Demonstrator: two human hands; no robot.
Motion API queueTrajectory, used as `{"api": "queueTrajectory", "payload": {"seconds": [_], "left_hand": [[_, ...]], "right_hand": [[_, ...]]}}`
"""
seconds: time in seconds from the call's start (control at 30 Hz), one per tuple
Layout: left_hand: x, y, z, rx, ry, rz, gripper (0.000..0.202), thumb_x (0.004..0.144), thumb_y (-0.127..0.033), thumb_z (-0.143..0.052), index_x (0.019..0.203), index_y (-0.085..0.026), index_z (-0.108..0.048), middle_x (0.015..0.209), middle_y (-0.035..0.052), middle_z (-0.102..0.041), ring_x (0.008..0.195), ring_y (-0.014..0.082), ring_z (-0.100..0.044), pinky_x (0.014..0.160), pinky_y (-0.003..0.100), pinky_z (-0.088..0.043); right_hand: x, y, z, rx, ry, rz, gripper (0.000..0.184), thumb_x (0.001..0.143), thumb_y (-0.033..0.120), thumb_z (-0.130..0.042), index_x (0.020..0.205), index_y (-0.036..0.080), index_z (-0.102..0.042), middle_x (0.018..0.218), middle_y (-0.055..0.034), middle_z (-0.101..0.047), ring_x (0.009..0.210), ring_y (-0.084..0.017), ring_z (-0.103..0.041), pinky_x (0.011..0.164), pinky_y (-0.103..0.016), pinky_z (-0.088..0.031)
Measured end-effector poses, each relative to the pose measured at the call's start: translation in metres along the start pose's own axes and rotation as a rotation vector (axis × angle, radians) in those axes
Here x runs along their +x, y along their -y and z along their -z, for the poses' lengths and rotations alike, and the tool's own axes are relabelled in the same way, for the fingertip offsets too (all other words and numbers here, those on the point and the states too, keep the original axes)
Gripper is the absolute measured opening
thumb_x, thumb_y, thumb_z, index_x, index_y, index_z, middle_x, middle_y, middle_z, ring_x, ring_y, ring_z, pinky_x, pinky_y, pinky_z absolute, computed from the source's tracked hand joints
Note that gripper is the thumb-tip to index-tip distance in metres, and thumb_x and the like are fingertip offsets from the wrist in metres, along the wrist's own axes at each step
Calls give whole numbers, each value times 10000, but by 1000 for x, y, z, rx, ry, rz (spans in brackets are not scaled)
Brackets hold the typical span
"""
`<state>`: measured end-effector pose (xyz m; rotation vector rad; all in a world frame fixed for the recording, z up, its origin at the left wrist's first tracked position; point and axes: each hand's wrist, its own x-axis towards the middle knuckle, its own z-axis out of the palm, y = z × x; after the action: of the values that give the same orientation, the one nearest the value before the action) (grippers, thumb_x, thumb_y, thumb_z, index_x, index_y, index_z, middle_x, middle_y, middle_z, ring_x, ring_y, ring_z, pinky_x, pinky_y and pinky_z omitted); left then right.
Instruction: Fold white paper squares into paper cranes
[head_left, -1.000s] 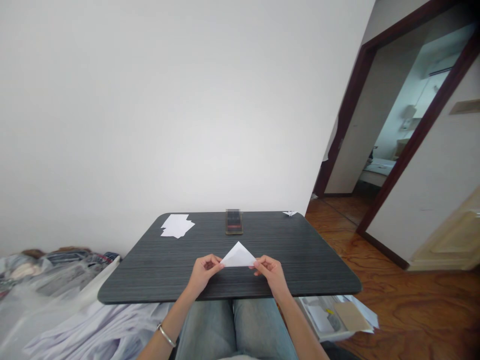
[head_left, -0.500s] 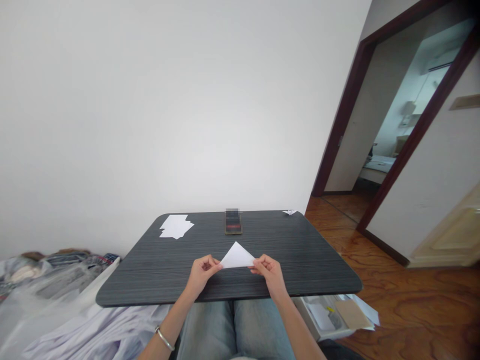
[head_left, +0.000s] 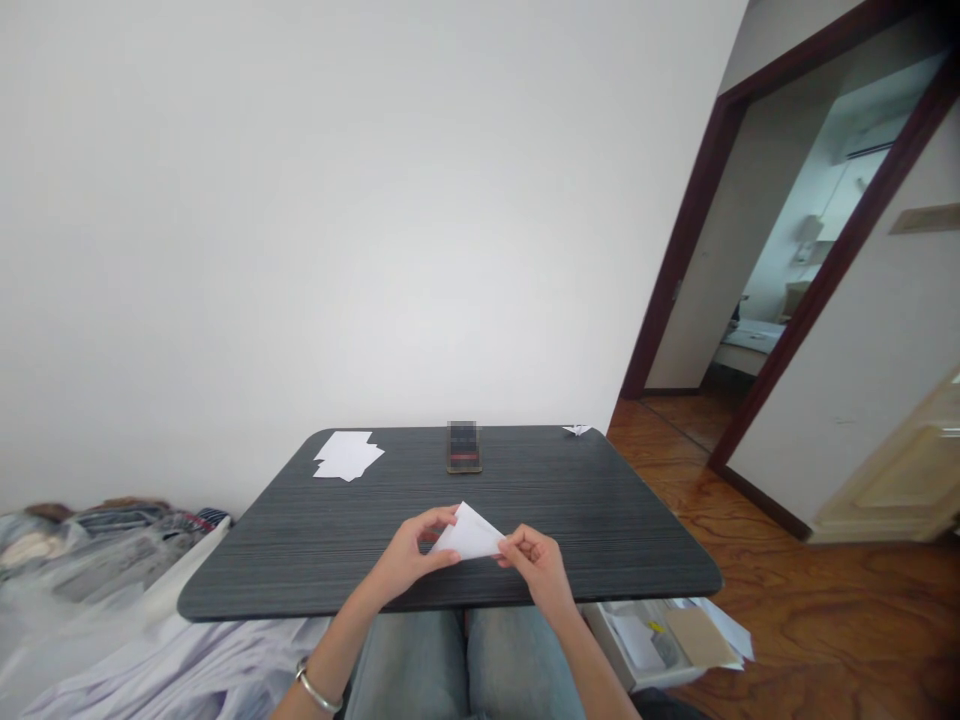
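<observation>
Far past my left hand (head_left: pixel 409 555) lie some white sheets (head_left: pixel 346 455) on the table (head_left: pixel 300 560). My left hand pinches the left end of the paper (head_left: pixel 469 535) — a white folded triangle. My right hand (head_left: pixel 534 562) pinches its right end. The paper sits between both hands, just above the table's near edge. Straight past it stands a phone (head_left: pixel 464 447) — well apart.

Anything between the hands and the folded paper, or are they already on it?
Nothing visible. The left hand and right hand both pinch the folded white paper directly at its two ends, above the near part of the dark table.
</observation>
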<state>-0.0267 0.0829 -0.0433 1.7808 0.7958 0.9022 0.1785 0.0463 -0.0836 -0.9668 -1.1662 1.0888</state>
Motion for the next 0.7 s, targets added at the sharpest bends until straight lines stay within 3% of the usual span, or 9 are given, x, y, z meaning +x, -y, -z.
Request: {"api": "queueTrajectory", "payload": {"seconds": [0.1, 0.23, 0.37, 0.57, 0.7], "left_hand": [[0, -18, -2, 68, -19, -27, 299, 668, -248, -679, 945, -152, -624, 1182, 130, -564, 1086, 268, -503, 841, 341, -425], [-1, -32, -8, 86, -55, -11, 254, 713, -266, -632, 930, -134, -641, 957, 106, -652, 886, 222, -593, 771, 311, -452], [-3, -33, -18, -34, -164, 53, 210, 704, -274, -637, 847, -120, -647, 865, 90, -673, 794, 198, -611, 723, 282, -459], [-3, -28, -29, -226, -342, 125, 195, 658, -298, -673, 690, -127, -584, 650, 23, -649, 585, 121, -575, 539, 196, -410], [-4, -35, -33, -308, -363, 126, 261, 659, -286, -674, 835, -143, -546, 630, -4, -626, 551, 99, -553, 510, 180, -388]], "right_hand": [[-4, 7, -2, -30, 50, -14, 275, 692, 397, -666, 610, 156, -562, 591, -26, -642, 567, -154, -604, 568, -257, -484], [-8, 18, -5, -11, 30, 1, 279, 698, 402, -657, 611, 167, -536, 641, -21, -621, 592, -149, -585, 575, -264, -497], [-9, 26, -9, 24, -13, 14, 300, 677, 416, -669, 591, 170, -521, 653, -20, -615, 597, -145, -576, 556, -260, -508], [-10, 29, -14, 37, -109, 29, 322, 637, 432, -694, 565, 163, -531, 612, -20, -623, 543, -131, -566, 511, -242, -500], [-11, 30, -15, 55, -125, 27, 323, 621, 423, -710, 558, 160, -534, 596, -19, -626, 530, -126, -565, 503, -234, -495]]}}
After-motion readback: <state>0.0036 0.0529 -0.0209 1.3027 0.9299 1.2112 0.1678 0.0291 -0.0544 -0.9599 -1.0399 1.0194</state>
